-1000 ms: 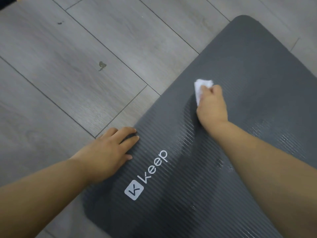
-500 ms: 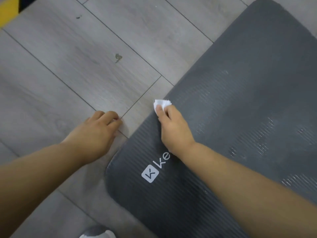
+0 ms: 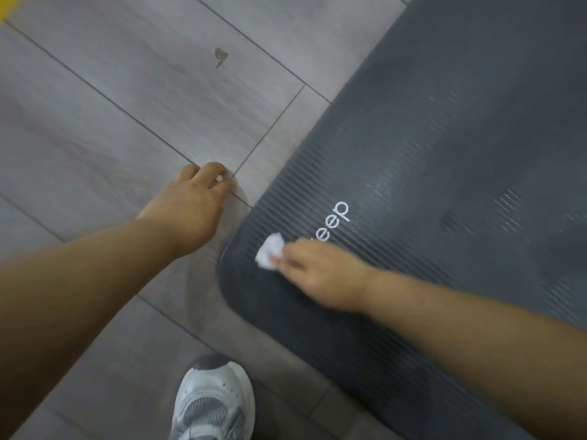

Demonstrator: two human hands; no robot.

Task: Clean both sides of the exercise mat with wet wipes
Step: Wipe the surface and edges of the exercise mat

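The right hand [image 3: 320, 274] is reaching in from the lower right of the frame and pinching a small crumpled white wet wipe [image 3: 270, 254] between its fingertips. The fingers are bunched closely around the wipe, which is sticking out past the fingertips toward the left of the frame. The hand is pressing the wipe against the dark grey exercise mat [image 3: 444, 138].

The mat is lying flat on the grey plank floor [image 3: 95, 122] and filling the right side of the frame. The wipe is sitting near the mat's rounded corner at lower centre, just below and left of the white printed lettering [image 3: 336, 220], whose first part the hand is covering. Pale wet-looking streaks are showing on the ribbed surface at the right.

The left hand [image 3: 193, 204] is lying off the mat, at centre left, just beside the mat's edge. Its fingers are loosely bent, with the tips touching the floor and nothing held.

A white and grey shoe [image 3: 212, 401] is standing at the bottom centre. A small dark mark [image 3: 220, 57] is showing on the floor at upper centre.
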